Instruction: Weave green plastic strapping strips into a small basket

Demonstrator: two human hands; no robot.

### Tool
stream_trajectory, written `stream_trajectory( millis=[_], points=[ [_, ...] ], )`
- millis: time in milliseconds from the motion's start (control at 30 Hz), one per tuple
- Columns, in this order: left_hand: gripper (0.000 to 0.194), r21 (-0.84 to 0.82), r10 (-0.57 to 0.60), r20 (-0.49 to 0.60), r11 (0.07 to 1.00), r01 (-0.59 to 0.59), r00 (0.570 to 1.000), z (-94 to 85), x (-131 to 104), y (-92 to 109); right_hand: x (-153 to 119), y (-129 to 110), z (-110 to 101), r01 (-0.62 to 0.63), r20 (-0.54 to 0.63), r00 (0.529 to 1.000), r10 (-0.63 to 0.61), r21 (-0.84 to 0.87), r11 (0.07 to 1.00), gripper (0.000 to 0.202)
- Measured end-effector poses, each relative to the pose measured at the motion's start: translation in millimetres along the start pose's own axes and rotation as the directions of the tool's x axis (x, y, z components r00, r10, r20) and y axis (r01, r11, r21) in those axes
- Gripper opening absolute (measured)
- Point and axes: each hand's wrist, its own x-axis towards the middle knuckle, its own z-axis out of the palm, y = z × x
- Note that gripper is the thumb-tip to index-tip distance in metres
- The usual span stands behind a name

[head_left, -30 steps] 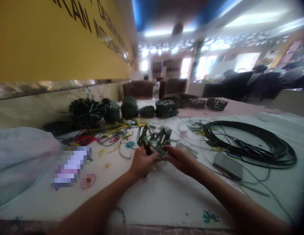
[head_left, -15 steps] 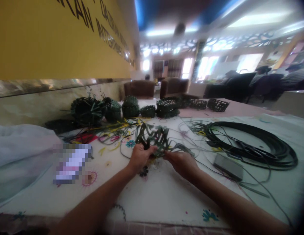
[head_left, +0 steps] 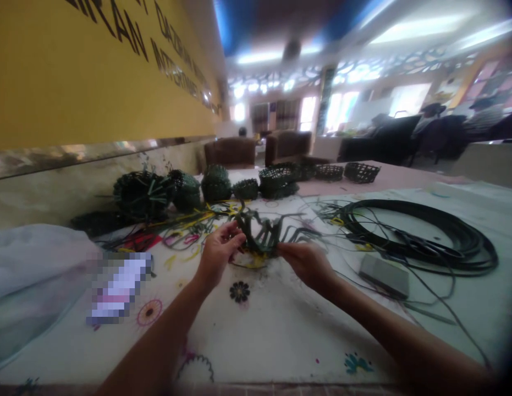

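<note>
A small, part-woven basket (head_left: 262, 234) of dark green strips stands in front of me, with loose strip ends sticking up and out to the right. My left hand (head_left: 218, 252) is at its left side, thumb and fingers bent together at the edge of the weave. On the opposite side, my right hand (head_left: 307, 263) pinches the basket's lower right edge, its fingertips partly hidden. Yellow strip pieces (head_left: 256, 259) show just under the basket. Blur hides the exact strip under each fingertip.
Several finished-looking dark green baskets (head_left: 216, 184) line the table's far side. To the right lie a coil of dark strip (head_left: 478, 258), scissors (head_left: 429, 245) and a grey block (head_left: 383, 275). A white plastic bag (head_left: 37, 264) and yellow scraps (head_left: 190, 217) are at left.
My left hand has shifted left and slightly up from the basket's front to its left side, its grip loosened and re-formed. My right hand stays at the right edge. The view has tilted slightly.
</note>
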Motion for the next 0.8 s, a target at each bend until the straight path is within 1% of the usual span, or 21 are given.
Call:
stream_trajectory(
  millis=[33,67,100,133,167,200,233,267,300,367,400,467,500,533,600,733,800],
  points=[
    [0.039,0.118,0.138,-0.112,0.985,-0.125,0.984,-1.2,-1.9,1.2,1.5,-0.4,-3.9,-0.001,-0.012,1.0,0.001,0.007,1.0,0.034],
    [0.032,0.258,0.298,-0.192,0.934,-0.245,0.935,-1.2,-5.0,2.8,2.4,-1.1,-6.9,0.004,-0.021,1.0,-0.003,0.005,1.0,0.035],
    [0.025,0.397,0.453,-0.214,0.85,-0.346,0.865,0.0,-9.1,4.7,2.8,-2.2,-8.7,0.013,-0.024,1.0,-0.014,-0.004,1.0,0.036],
    [0.018,0.506,0.578,-0.171,0.747,-0.432,0.798,2.4,-13.7,6.9,2.5,-4.0,-9.3,0.028,-0.021,0.999,-0.028,-0.022,0.999,0.035],
    [0.012,0.565,0.654,-0.082,0.652,-0.506,0.752,5.9,-18.3,9.2,1.5,-6.3,-8.6,0.047,-0.013,0.999,-0.048,-0.051,0.998,0.035],
    [0.009,0.585,0.68,0.025,0.584,-0.563,0.732,10.2,-22.4,11.3,-0.1,-9.3,-6.9,0.072,-0.004,0.997,-0.073,-0.092,0.993,0.034],
    [0.011,0.59,0.668,0.118,0.549,-0.593,0.735,14.7,-25.5,12.9,-1.9,-12.6,-4.5,0.101,0.008,0.995,-0.101,-0.144,0.984,0.032],
    [0.015,0.603,0.631,0.175,0.538,-0.589,0.756,19.2,-27.4,14.0,-3.9,-16.2,-1.7,0.136,0.023,0.991,-0.134,-0.199,0.971,0.031],
    [0.02,0.628,0.584,0.189,0.546,-0.554,0.79,23.1,-28.2,14.4,-5.7,-19.7,1.2,0.177,0.04,0.984,-0.172,-0.248,0.953,0.03],
    [0.029,0.688,0.476,0.148,0.581,-0.436,0.867,28.6,-27.2,13.8,-8.3,-25.5,6.2,0.258,0.076,0.966,-0.247,-0.311,0.915,0.027],
    [0.031,0.711,0.422,0.121,0.595,-0.375,0.899,30.2,-26.4,13.3,-8.9,-27.4,8.1,0.29,0.089,0.957,-0.276,-0.33,0.898,0.027],
    [0.023,0.739,0.32,0.111,0.606,-0.293,0.941,32.0,-25.4,12.4,-9.1,-28.8,10.9,0.335,0.109,0.942,-0.317,-0.354,0.873,0.027],
    [0.017,0.751,0.273,0.127,0.602,-0.272,0.954,32.4,-25.3,12.4,-8.9,-28.5,11.8,0.348,0.113,0.937,-0.33,-0.363,0.864,0.027],
    [0.016,0.762,0.233,0.14,0.596,-0.255,0.962,32.5,-25.5,12.6,-8.6,-27.8,12.5,0.358,0.114,0.933,-0.341,-0.369,0.857,0.027],
    [0.021,0.771,0.185,0.127,0.599,-0.214,0.975,31.7,-25.7,13.4,-8.3,-26.0,13.2,0.368,0.119,0.929,-0.35,-0.365,0.855,0.027],
    [0.025,0.727,0.186,0.031,0.67,-0.149,0.982,26.1,-22.8,13.5,-8.6,-23.0,13.1,0.305,0.15,0.952,-0.268,-0.369,0.878,0.028],
    [0.026,0.697,0.189,0.023,0.701,-0.151,0.982,22.9,-21.1,12.6,-8.6,-22.3,12.9,0.273,0.172,0.96,-0.223,-0.376,0.885,0.031]
  ],
)
